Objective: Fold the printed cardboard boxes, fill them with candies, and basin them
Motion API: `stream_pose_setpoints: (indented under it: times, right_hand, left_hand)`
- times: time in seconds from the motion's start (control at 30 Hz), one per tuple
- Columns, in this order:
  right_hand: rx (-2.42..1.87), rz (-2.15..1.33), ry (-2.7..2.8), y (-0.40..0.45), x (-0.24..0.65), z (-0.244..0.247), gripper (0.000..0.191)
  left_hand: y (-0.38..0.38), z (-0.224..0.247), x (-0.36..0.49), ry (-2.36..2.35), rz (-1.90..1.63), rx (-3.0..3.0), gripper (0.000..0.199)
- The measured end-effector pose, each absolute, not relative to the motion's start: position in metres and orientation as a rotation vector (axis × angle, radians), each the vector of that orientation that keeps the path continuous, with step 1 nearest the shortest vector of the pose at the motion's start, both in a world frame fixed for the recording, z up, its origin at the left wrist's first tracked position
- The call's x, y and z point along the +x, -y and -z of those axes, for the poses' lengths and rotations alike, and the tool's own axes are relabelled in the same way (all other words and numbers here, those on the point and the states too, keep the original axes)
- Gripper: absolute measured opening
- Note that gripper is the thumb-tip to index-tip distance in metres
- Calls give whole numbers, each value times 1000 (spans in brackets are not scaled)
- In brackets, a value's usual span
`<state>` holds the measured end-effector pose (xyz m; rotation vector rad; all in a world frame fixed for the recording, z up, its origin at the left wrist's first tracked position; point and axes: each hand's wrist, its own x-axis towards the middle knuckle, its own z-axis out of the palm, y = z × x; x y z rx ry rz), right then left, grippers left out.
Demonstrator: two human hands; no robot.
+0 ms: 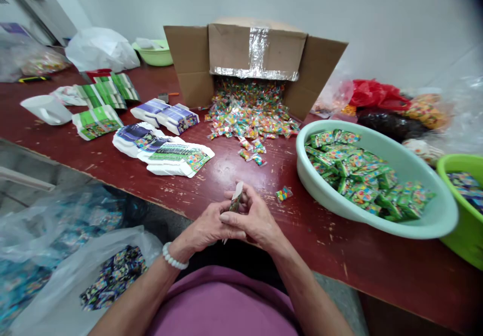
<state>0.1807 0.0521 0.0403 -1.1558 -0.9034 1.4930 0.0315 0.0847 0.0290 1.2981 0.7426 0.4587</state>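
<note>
Close to my body, at the table's front edge, my left hand [213, 223] and my right hand [256, 218] meet around a small printed carton [236, 197], seen nearly edge-on. Fingers of both hands are closed on it, and its white flap points up. A white bead bracelet circles my left wrist. One candy packet [284, 193] lies just right of my right hand. Flat printed cartons [177, 157] are fanned out to the left. Beyond my hands, small candy packets [249, 114] spill from an open cardboard box [234, 49].
A pale green basin [377, 230] of green cartons stands on the right, beside a lime tub [462, 240]. Bundled cartons [98, 122] and a white mug [47, 109] sit on the left. Plastic bags [132, 240] of packets lie below the table's left front edge.
</note>
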Motion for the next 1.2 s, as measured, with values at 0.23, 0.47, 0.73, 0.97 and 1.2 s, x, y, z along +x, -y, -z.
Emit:
stream_pose_setpoints:
  times: [0.23, 0.47, 0.73, 0.97, 1.2]
  right_hand:
    - [-1163, -1436, 918, -48, 179, -33, 71]
    - [-1158, -1344, 947, -48, 177, -31, 82]
    - [-1354, -301, 1742, -39, 190, -43, 25]
    - [-1385, -603, 1956, -43, 202, -52, 14]
    - [-1171, -798, 1965, -40, 217, -48, 12]
  left_hand:
    - [-80, -33, 38, -790, -474, 1198, 40]
    - [-77, -29, 36, -737, -476, 1067, 39]
    - [-76, -21, 18, -955, -460, 1346, 31]
    - [-75, -34, 27, -842, -282, 1444, 10]
    - [-78, -30, 25, -735, -257, 1393, 39]
